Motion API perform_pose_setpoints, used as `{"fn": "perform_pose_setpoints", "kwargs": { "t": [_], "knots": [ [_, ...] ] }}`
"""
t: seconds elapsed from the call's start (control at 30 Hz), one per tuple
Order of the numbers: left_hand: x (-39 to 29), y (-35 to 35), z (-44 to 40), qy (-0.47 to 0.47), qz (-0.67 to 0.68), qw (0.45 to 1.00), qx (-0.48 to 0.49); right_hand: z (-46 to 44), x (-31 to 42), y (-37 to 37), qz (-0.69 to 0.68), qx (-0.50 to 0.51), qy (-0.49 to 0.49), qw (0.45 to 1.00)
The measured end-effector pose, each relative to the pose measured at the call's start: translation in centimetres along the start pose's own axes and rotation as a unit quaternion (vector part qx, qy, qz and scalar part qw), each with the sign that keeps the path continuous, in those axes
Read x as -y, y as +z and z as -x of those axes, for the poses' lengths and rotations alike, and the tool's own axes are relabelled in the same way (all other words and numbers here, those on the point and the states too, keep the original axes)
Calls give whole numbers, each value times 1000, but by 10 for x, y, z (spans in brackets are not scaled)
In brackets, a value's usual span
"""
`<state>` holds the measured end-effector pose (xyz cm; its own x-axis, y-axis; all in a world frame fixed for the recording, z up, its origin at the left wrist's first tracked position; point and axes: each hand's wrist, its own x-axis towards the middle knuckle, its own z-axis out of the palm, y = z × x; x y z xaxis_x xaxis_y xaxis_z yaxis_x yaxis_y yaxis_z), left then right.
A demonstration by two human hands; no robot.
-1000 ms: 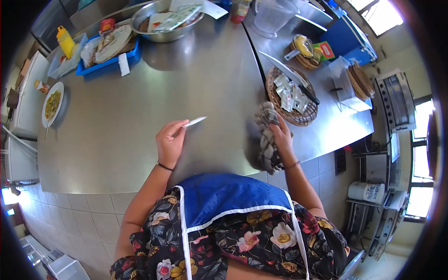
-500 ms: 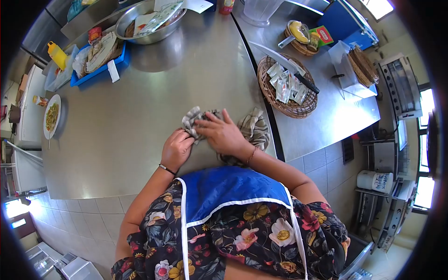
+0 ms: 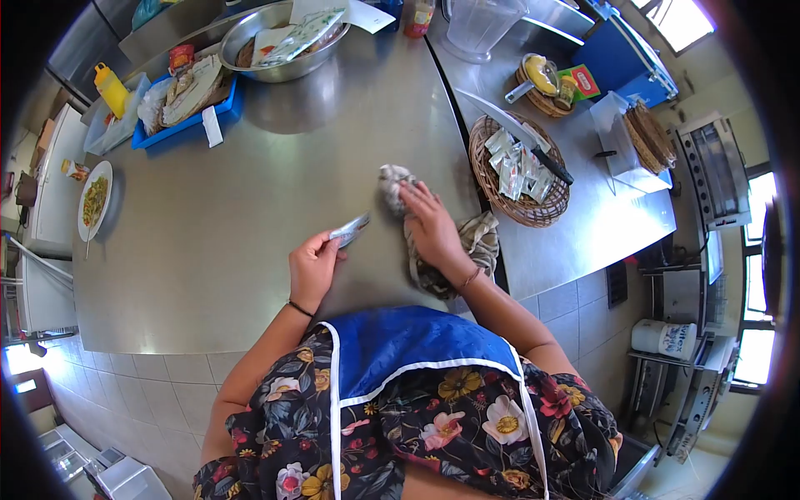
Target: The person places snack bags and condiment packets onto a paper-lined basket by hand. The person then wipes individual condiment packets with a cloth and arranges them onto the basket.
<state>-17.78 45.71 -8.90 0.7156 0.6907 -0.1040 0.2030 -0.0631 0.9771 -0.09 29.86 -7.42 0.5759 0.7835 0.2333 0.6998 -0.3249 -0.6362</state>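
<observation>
A small silvery packet (image 3: 351, 228) is pinched in the fingertips of my left hand (image 3: 313, 268), just above the steel table (image 3: 200, 242). My right hand (image 3: 435, 229) lies over a crumpled striped cloth (image 3: 479, 242), its fingers pressed on the bunched part; the rest of the cloth spreads under and beside the wrist. To the right of that hand stands a wicker basket (image 3: 540, 215) with several similar packets (image 3: 515, 171) in it. A knife with a black handle (image 3: 552, 166) rests across the basket.
At the back left are a metal bowl (image 3: 283, 70), a blue tray (image 3: 225, 107) and a yellow bottle (image 3: 111, 90). A plate of food (image 3: 95, 200) sits at the left edge. A clear jug (image 3: 479, 33), a plastic bin (image 3: 612, 125) and a blue cooler (image 3: 621, 62) stand back right.
Half a second ago the cloth was against my left hand; my right hand has since moved right with it, and the packet shows again. The whole view has shifted slightly.
</observation>
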Motion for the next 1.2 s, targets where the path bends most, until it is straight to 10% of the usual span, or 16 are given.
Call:
{"fn": "perform_pose_setpoints", "kwargs": {
  "t": [0.2, 0.83, 1.0, 1.2],
  "knots": [
    [21, -5, -12, -81, 101, 991, 35, 8, 47, 38, 114, 123, -177, 970],
    [27, -3, -11, -92, 134, 986, 31, -1, 23, 13, 189, 101, -19, 977],
    [28, -3, -13, -74, 122, 989, 41, 7, 56, 40, 102, 112, -140, 978],
    [32, -7, -11, -75, 158, 984, 29, -5, 26, 22, -33, 104, -34, 993]
  ]
}}
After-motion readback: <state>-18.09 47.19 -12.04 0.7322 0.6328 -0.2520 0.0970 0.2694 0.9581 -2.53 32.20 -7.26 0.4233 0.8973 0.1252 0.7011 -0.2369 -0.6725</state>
